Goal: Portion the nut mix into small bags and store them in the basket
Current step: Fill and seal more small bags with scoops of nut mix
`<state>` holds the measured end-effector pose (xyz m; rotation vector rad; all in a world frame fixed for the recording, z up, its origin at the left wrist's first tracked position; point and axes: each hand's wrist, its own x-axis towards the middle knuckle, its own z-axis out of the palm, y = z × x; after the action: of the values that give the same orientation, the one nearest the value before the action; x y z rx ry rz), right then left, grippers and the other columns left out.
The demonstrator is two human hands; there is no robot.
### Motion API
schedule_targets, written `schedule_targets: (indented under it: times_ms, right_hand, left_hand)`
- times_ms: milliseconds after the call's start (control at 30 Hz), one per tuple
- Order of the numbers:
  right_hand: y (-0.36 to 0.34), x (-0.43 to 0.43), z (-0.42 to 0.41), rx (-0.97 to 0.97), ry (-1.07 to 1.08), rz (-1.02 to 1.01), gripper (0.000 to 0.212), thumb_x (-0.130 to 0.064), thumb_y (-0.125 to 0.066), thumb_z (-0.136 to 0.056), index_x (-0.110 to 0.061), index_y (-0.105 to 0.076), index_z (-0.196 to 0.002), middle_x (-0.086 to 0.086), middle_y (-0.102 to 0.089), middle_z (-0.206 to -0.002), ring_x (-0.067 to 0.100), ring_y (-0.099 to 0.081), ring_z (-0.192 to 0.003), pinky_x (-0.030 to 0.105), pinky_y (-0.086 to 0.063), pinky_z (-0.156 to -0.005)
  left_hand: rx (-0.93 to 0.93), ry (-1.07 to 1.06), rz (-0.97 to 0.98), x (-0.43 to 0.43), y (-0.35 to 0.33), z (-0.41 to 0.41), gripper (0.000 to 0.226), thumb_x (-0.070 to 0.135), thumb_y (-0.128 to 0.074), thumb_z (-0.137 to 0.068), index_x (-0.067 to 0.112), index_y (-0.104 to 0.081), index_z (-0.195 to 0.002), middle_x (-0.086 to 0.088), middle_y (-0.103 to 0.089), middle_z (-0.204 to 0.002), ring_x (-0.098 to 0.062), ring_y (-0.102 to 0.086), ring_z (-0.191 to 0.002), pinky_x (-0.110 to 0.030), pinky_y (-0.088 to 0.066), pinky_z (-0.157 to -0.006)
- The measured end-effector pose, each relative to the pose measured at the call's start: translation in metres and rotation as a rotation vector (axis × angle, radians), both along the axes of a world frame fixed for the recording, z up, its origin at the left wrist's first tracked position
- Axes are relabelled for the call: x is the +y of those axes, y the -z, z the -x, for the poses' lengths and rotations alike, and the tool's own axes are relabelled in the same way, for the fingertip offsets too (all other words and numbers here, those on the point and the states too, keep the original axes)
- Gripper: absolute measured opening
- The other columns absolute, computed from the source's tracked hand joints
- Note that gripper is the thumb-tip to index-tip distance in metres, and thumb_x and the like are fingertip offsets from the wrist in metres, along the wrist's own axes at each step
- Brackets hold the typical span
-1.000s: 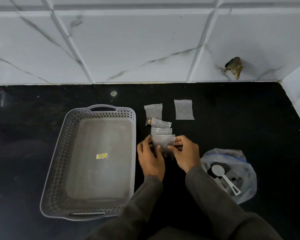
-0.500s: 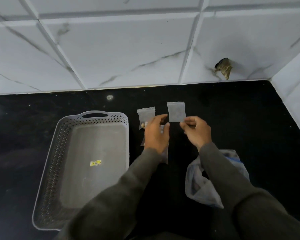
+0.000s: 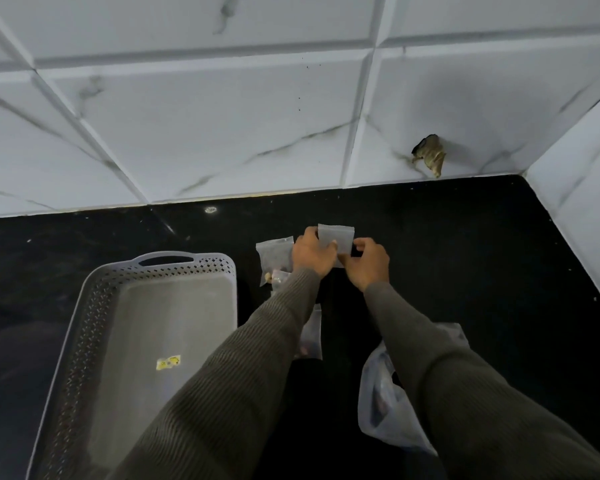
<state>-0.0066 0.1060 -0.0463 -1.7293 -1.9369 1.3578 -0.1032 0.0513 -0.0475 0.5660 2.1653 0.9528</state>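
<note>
A small clear zip bag (image 3: 338, 237) lies at the far middle of the black counter, and both hands hold it. My left hand (image 3: 312, 254) grips its left edge and my right hand (image 3: 366, 263) pinches its lower right corner. Left of it lies another small bag (image 3: 274, 256) with a few nuts at its bottom. A further small bag (image 3: 313, 332) peeks out under my left sleeve. The grey perforated basket (image 3: 174, 271) stands at the left with only a sticker inside. The large clear bag of nut mix (image 3: 385, 403) lies at the lower right, partly hidden by my right arm.
White marble-look tiles (image 3: 222, 133) back the black counter (image 3: 465, 271), and a side wall closes it at the right. A hole stuffed with crumpled material (image 3: 430, 155) sits low in the tiles.
Both hands left the stack of bags near me and reached to the far bag; they now hold it. The camera has tilted and moved forward.
</note>
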Motion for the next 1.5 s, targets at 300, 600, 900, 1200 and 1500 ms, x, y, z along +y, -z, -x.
schedule_targets:
  times_ms: [300, 600, 900, 1200, 1500]
  right_hand:
    - [-0.033, -0.022, -0.019, 0.209, 0.103, 0.215, 0.048, -0.015, -0.068, -0.087, -0.021, -0.049, -0.131, -0.001, -0.059, -0.118, 0.011, -0.055, -0.097, 0.026, -0.047, -0.075]
    - [-0.089, -0.086, -0.074, 0.300, -0.174, 0.045, 0.038, -0.021, -0.072, -0.085, -0.026, -0.057, -0.120, -0.008, -0.071, -0.099, 0.003, -0.067, -0.091, 0.020, -0.052, -0.076]
    - [-0.118, -0.165, -0.107, 0.423, 0.052, 0.187, 0.033, -0.053, -0.064, -0.083, -0.023, -0.073, -0.092, -0.009, -0.075, -0.085, 0.004, -0.069, -0.082, 0.025, -0.051, -0.076]
    - [-0.106, -0.193, -0.136, 0.394, 0.092, 0.166, 0.012, -0.027, -0.067, -0.088, -0.018, -0.074, -0.091, -0.010, -0.074, -0.082, 0.002, -0.069, -0.080, 0.023, -0.053, -0.075]
    - [-0.103, -0.214, -0.143, 0.207, -0.260, -0.235, 0.008, -0.026, -0.072, -0.084, -0.031, -0.067, -0.082, -0.014, -0.067, -0.074, -0.008, -0.062, -0.075, 0.008, -0.049, -0.065]
  left_hand:
    - [-0.189, -0.132, -0.188, -0.029, -0.014, -0.010, 0.054, 0.017, -0.063, -0.096, 0.017, -0.041, -0.145, -0.007, -0.061, -0.126, -0.022, -0.059, -0.117, -0.043, -0.053, -0.100]
    - [-0.202, 0.028, -0.494, -0.122, -0.063, -0.037, 0.017, 0.014, -0.067, -0.094, 0.011, -0.070, -0.110, -0.001, -0.076, -0.104, -0.012, -0.072, -0.099, -0.034, -0.059, -0.089]
    - [0.596, 0.056, -0.474, -0.187, -0.065, -0.095, 0.016, 0.021, -0.076, -0.087, 0.023, -0.077, -0.102, 0.007, -0.077, -0.102, -0.005, -0.071, -0.093, -0.027, -0.058, -0.086]
    - [0.640, 0.204, -0.440, -0.228, -0.053, -0.121, 0.046, -0.006, -0.071, -0.074, 0.013, -0.072, -0.117, -0.003, -0.072, -0.119, -0.016, -0.065, -0.111, -0.031, -0.051, -0.098]
    - [-0.015, -0.053, -0.487, -0.234, -0.079, -0.134, 0.012, 0.018, -0.067, -0.094, 0.019, -0.076, -0.103, 0.012, -0.075, -0.093, 0.002, -0.069, -0.092, -0.016, -0.055, -0.084]
